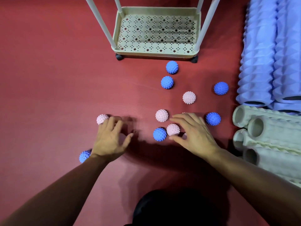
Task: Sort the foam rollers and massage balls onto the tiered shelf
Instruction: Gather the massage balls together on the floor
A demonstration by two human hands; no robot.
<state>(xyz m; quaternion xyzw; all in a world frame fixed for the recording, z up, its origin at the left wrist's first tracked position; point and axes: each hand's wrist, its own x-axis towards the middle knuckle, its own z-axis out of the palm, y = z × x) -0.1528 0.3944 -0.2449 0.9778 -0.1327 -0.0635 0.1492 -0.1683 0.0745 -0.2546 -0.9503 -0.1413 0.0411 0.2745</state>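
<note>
Hands are shown spread low over a red mat. The left hand, fingers splayed and holding nothing, is laid against a pink ball at centre left; a blue ball is partly hidden beside its wrist. The right hand, fingers wide, is set over a pink ball just beside a blue one. Further pink and blue balls are scattered toward the shelf at upper centre, whose bottom tray is seen bare. Blue rollers and cream rollers are stacked along the right edge.
</note>
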